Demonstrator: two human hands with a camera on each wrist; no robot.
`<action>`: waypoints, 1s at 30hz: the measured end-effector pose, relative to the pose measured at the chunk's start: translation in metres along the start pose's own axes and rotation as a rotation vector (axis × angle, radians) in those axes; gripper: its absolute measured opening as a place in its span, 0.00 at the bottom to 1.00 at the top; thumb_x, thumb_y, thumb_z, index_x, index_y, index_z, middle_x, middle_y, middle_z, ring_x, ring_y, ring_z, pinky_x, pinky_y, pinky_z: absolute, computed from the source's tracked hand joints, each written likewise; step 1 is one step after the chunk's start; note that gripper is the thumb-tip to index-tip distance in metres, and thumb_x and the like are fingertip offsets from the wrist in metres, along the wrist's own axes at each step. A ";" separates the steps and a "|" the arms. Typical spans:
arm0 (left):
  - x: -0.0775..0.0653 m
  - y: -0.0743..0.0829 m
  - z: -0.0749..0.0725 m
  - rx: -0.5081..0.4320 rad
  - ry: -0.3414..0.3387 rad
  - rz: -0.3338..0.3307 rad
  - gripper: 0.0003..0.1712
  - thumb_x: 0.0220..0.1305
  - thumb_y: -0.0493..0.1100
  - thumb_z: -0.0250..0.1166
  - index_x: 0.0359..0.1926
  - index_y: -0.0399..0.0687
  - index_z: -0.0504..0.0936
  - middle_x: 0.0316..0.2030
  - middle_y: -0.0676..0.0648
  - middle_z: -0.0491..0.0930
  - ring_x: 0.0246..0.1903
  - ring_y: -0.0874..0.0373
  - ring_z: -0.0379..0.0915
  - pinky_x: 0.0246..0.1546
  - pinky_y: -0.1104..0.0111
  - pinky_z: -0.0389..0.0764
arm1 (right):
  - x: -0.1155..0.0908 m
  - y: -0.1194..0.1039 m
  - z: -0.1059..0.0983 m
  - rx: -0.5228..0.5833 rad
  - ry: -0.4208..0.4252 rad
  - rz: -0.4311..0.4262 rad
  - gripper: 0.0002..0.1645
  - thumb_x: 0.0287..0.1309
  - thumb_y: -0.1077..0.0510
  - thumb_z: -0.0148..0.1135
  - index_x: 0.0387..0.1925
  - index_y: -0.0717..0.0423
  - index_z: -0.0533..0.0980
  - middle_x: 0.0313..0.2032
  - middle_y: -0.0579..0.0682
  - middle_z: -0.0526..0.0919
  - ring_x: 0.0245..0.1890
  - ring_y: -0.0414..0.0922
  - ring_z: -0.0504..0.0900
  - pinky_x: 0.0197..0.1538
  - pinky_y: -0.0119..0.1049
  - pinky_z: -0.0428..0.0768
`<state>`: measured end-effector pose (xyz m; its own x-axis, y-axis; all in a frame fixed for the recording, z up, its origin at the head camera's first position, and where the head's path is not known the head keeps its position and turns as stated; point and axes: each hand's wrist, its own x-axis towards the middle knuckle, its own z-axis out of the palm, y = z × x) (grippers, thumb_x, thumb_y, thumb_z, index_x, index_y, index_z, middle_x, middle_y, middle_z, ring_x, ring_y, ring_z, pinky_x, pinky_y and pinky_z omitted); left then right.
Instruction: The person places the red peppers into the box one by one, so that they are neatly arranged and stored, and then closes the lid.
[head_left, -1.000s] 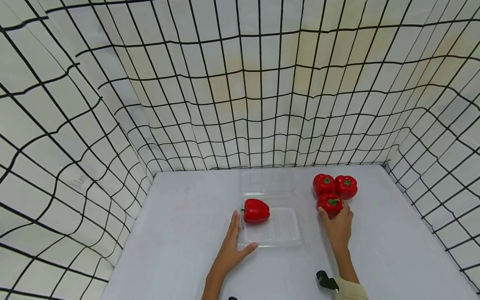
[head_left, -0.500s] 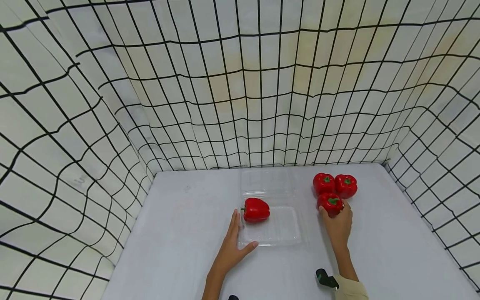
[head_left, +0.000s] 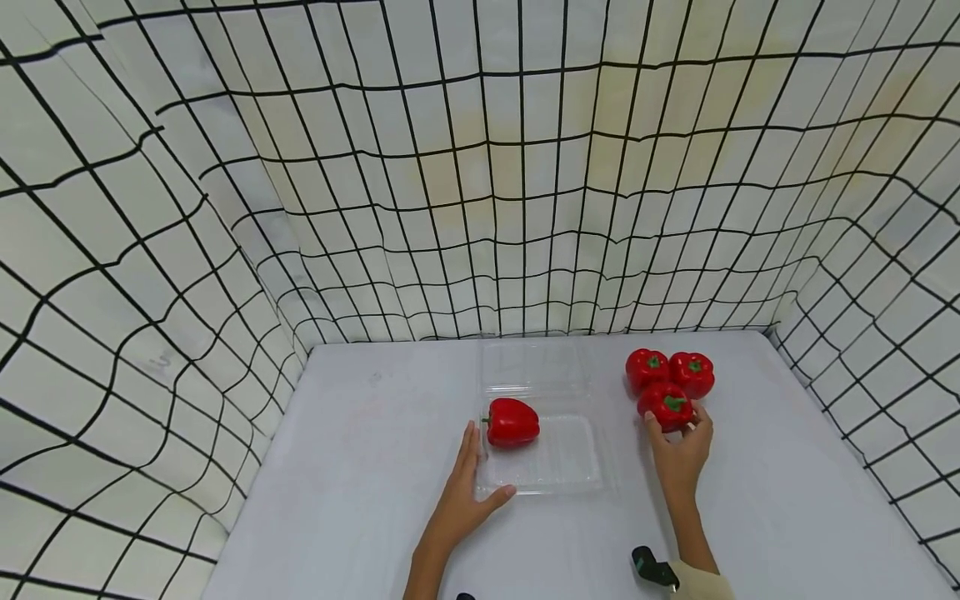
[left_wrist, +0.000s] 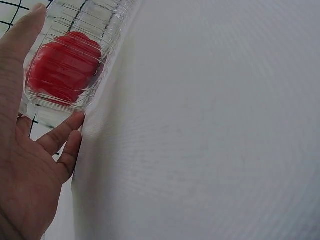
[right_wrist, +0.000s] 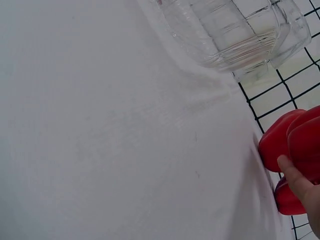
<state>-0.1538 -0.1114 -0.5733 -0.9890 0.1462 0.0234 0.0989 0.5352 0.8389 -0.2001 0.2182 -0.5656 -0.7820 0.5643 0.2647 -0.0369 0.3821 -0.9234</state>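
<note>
My right hand (head_left: 681, 457) grips a red bell pepper (head_left: 664, 408) between thumb and fingers, in front of two more red bell peppers (head_left: 647, 368) at the table's right. In the right wrist view the thumb (right_wrist: 295, 177) lies against the held pepper (right_wrist: 306, 142). A clear plastic clamshell box (head_left: 562, 454) lies with its lid folded back, one red bell pepper (head_left: 513, 422) on its side in its left part. Spread straight, my left hand (head_left: 463, 500) touches the box's left side and front corner; the left wrist view shows its fingertips at the clear wall (left_wrist: 60, 100).
Black netting (head_left: 525, 208) over pale sheeting encloses the white table (head_left: 375, 467) at the back and both sides. The clear lid (head_left: 536, 367) reaches almost to the table's back edge. A dark device (head_left: 652, 567) sits at the right wrist.
The pepper in my right hand has shifted slightly to the right and appears tilted or raised a little. My left hand and the box have stayed in place.
</note>
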 end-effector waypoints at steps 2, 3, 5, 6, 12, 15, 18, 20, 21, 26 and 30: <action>0.000 0.000 0.000 0.002 0.000 0.005 0.61 0.54 0.63 0.69 0.78 0.58 0.41 0.79 0.56 0.37 0.77 0.48 0.41 0.67 0.42 0.63 | 0.001 -0.002 0.000 0.069 -0.009 0.020 0.41 0.57 0.56 0.69 0.67 0.58 0.58 0.64 0.51 0.65 0.65 0.46 0.65 0.64 0.32 0.75; 0.000 0.000 0.000 0.004 0.000 0.004 0.61 0.54 0.63 0.69 0.78 0.58 0.41 0.79 0.56 0.37 0.77 0.48 0.41 0.67 0.43 0.63 | 0.001 -0.003 0.000 0.103 -0.017 0.032 0.39 0.59 0.56 0.67 0.66 0.58 0.58 0.64 0.51 0.65 0.66 0.46 0.65 0.62 0.26 0.74; 0.000 0.000 0.000 0.001 0.000 -0.001 0.61 0.54 0.63 0.69 0.78 0.59 0.41 0.78 0.58 0.37 0.77 0.50 0.40 0.68 0.43 0.62 | 0.001 -0.004 0.000 0.180 -0.034 0.070 0.36 0.61 0.55 0.65 0.65 0.59 0.60 0.63 0.50 0.66 0.66 0.48 0.66 0.56 0.17 0.74; 0.000 0.000 0.000 0.001 0.000 0.001 0.61 0.54 0.63 0.69 0.78 0.59 0.41 0.78 0.58 0.37 0.77 0.50 0.40 0.68 0.43 0.62 | 0.002 -0.005 0.000 0.215 -0.040 0.094 0.34 0.62 0.55 0.64 0.64 0.60 0.60 0.62 0.49 0.65 0.65 0.48 0.66 0.53 0.14 0.74; -0.001 0.001 0.001 0.002 -0.007 -0.001 0.61 0.55 0.62 0.69 0.78 0.60 0.40 0.79 0.56 0.37 0.77 0.48 0.40 0.68 0.42 0.62 | 0.002 -0.007 -0.001 0.352 -0.049 0.183 0.32 0.62 0.58 0.64 0.63 0.57 0.61 0.60 0.43 0.65 0.62 0.43 0.67 0.45 0.12 0.76; -0.001 0.002 0.000 0.009 -0.005 -0.004 0.61 0.54 0.63 0.69 0.78 0.60 0.40 0.79 0.56 0.37 0.77 0.48 0.40 0.67 0.42 0.62 | 0.003 -0.013 -0.002 0.488 -0.051 0.178 0.29 0.64 0.60 0.62 0.62 0.57 0.61 0.59 0.42 0.66 0.61 0.41 0.68 0.44 0.21 0.81; 0.000 0.002 0.000 0.015 0.000 -0.002 0.61 0.54 0.63 0.69 0.78 0.59 0.40 0.79 0.56 0.37 0.77 0.48 0.40 0.68 0.43 0.62 | 0.004 -0.023 -0.003 0.693 -0.057 0.222 0.26 0.66 0.61 0.59 0.61 0.55 0.62 0.60 0.43 0.66 0.63 0.42 0.66 0.41 0.33 0.85; 0.000 0.003 0.000 0.015 0.004 0.000 0.61 0.54 0.63 0.69 0.78 0.59 0.40 0.79 0.56 0.37 0.77 0.48 0.40 0.67 0.42 0.62 | 0.005 -0.029 -0.004 0.824 -0.058 0.276 0.25 0.67 0.62 0.57 0.61 0.53 0.62 0.62 0.44 0.65 0.65 0.42 0.64 0.40 0.38 0.86; 0.000 0.002 0.000 0.015 0.004 0.000 0.61 0.54 0.63 0.69 0.78 0.59 0.40 0.79 0.56 0.37 0.77 0.48 0.41 0.67 0.42 0.62 | 0.006 -0.030 -0.005 0.888 -0.064 0.303 0.25 0.67 0.63 0.57 0.62 0.51 0.61 0.64 0.45 0.64 0.66 0.43 0.63 0.41 0.40 0.87; -0.001 0.004 0.000 0.004 -0.002 -0.002 0.61 0.54 0.62 0.69 0.78 0.59 0.40 0.79 0.56 0.37 0.77 0.48 0.40 0.68 0.43 0.62 | 0.007 -0.032 -0.007 1.034 -0.127 0.354 0.28 0.68 0.63 0.53 0.64 0.45 0.57 0.67 0.44 0.60 0.68 0.45 0.60 0.47 0.40 0.86; -0.001 0.003 0.000 0.010 -0.004 0.000 0.61 0.55 0.62 0.69 0.78 0.60 0.40 0.79 0.55 0.37 0.77 0.48 0.40 0.68 0.43 0.63 | 0.007 -0.033 -0.007 0.963 -0.184 0.322 0.27 0.69 0.64 0.51 0.62 0.41 0.56 0.66 0.43 0.59 0.67 0.44 0.59 0.47 0.34 0.86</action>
<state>-0.1524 -0.1098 -0.5704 -0.9886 0.1493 0.0217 0.1003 0.5431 0.8336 -0.2001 0.2152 -0.5313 -0.9232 0.3843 -0.0061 -0.2282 -0.5608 -0.7959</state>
